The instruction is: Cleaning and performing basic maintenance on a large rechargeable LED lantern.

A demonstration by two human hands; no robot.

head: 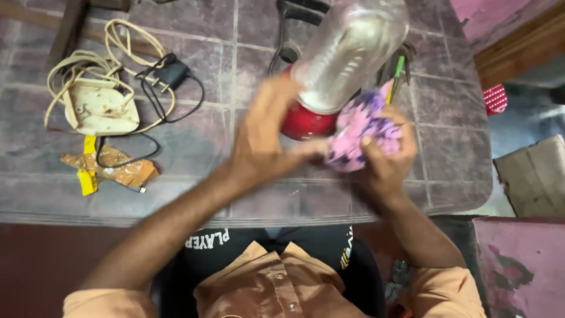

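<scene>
A pink patterned cloth (360, 131) is gripped in the right hand (385, 154), just in front of a blender (335, 70).

The cloth is also pinched by the left hand (263, 141), fingers closed on its edge. The blender's clear jar is tilted on its red base on the tiled table (194, 147). Well to the left, a cream extension board (97, 109), a black charger (170, 73) and a brown wrapper (118, 171) are seen.

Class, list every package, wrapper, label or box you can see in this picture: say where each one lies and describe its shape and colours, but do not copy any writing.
Crumpled brown wrapper: left side of the table, flat, shiny orange-brown.
Yellow tape strip: beside the wrapper, narrow, bright yellow.
Cardboard box: on the floor at far right, plain brown, partly out of view.
No screens or signs show.
</scene>
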